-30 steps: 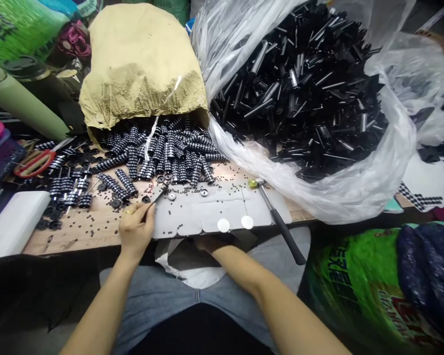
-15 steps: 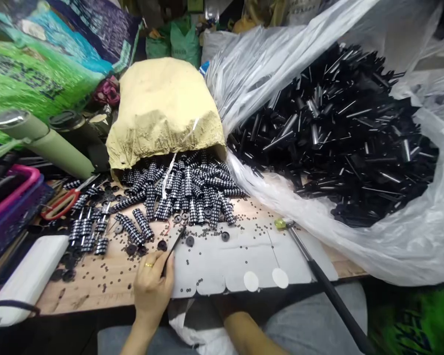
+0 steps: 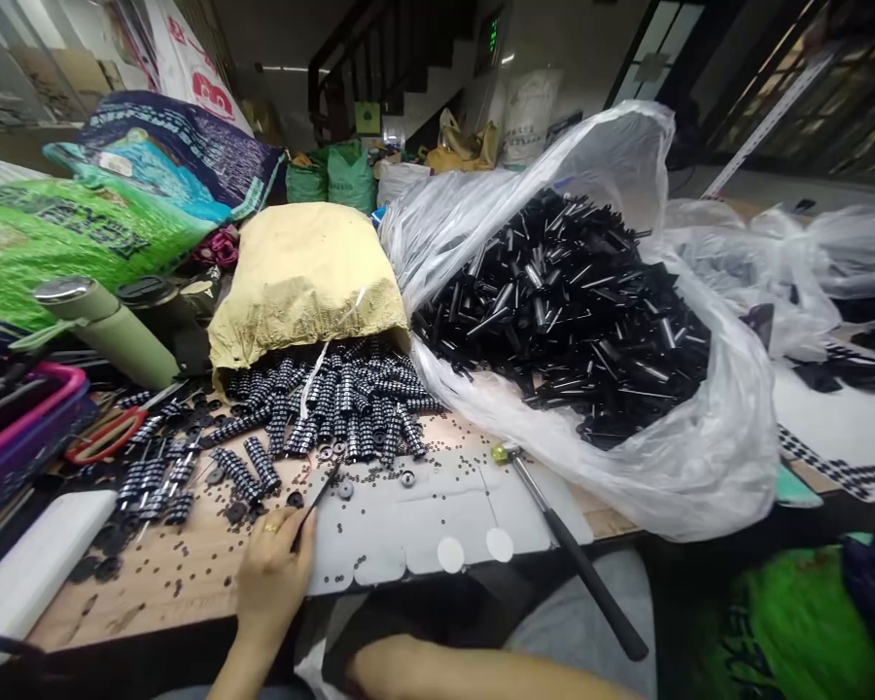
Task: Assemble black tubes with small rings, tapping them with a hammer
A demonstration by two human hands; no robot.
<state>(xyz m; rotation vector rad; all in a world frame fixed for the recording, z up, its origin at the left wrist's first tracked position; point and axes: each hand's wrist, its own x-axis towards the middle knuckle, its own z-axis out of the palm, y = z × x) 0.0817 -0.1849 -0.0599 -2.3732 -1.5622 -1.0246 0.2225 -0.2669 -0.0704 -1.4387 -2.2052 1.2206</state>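
My left hand (image 3: 269, 564), with a ring on one finger, is closed around a thin black pointed tool (image 3: 321, 501). Its tip points up and away, over the left part of a grey-white board (image 3: 423, 544). Tiny dark rings and a few round black discs (image 3: 345, 489) lie around the tip. Beyond it are heaped short cylinders with black-and-white beaded bands (image 3: 346, 408), spilling from a yellow sack (image 3: 306, 272). Below the table edge, near my lap, is my right hand (image 3: 379, 666); its fingers are hidden in shadow.
A small hammer (image 3: 590, 574) with a yellow-green head overhangs the table edge. Behind it an open clear plastic bag (image 3: 744, 437) holds many black tubes (image 3: 576, 311). At left are red-handled scissors (image 3: 106, 436), a green flask (image 3: 117, 335), a white box (image 3: 40, 564) and a pink-rimmed basket (image 3: 58, 389).
My view has tilted up and turned right, so the table contents sit further left. My left hand keeps the tool over the board. My right forearm now lies more across my lap.
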